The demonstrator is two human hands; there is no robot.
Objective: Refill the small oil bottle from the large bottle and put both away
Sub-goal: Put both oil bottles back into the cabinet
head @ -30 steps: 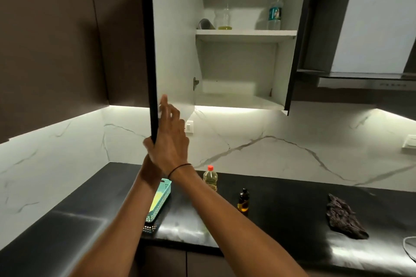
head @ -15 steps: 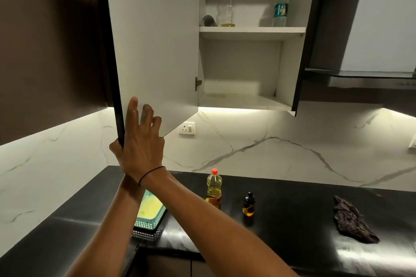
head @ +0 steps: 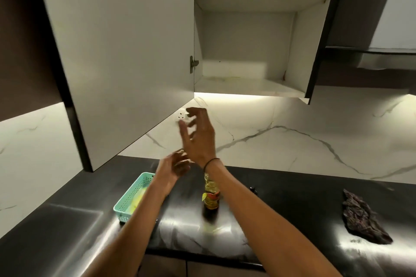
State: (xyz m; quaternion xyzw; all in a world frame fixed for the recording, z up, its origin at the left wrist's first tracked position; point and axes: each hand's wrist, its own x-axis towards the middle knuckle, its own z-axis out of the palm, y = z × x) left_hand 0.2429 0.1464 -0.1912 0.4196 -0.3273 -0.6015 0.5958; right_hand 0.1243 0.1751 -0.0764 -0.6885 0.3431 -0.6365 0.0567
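Clear plastic oil bottle with a red-yellow label (head: pixel 211 195) stands upright on the glossy black countertop (head: pixel 292 204), partly behind the right forearm. Small dark bottle (head: pixel 253 189) just right of it, mostly hidden. Right hand (head: pixel 199 139) above the big bottle, fingers spread, holding nothing; left hand (head: pixel 174 168) beside it, loosely curled, empty. White wall cabinet (head: pixel 245 83) open overhead, lower shelf bare. Put-away step, likely; next move needs a firm grip on a bottle, then a lift to the shelf.
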